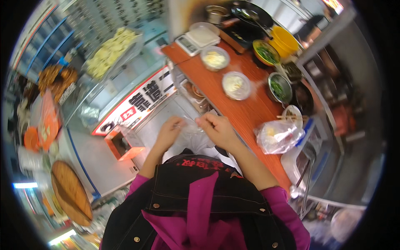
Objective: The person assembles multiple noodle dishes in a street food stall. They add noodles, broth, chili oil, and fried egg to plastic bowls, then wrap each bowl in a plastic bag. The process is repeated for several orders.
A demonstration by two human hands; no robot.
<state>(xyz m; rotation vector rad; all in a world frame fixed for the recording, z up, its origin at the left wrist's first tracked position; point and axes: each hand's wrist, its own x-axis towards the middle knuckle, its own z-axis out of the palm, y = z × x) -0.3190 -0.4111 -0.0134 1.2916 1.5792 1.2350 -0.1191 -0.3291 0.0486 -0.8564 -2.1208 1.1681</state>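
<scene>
In front of my chest I hold a clear plastic bag (193, 134) that hangs between my two hands. My left hand (168, 132) is closed, its fingertips pinching the bag's left edge. Opposite it, my right hand (221, 131) is also closed, thumb and fingers gripping the bag's upper right edge beside the wooden counter. Glare and the thin film make the bag's contents hard to make out.
The red-brown counter (208, 85) bears two lidded round tubs (236, 86), a scale (189, 45), bowls of greens (278, 86) and a bagged food portion (278, 136). A black wok (250, 18) stands at its far end. Left are an orange box (123, 143) and a food tray (110, 54).
</scene>
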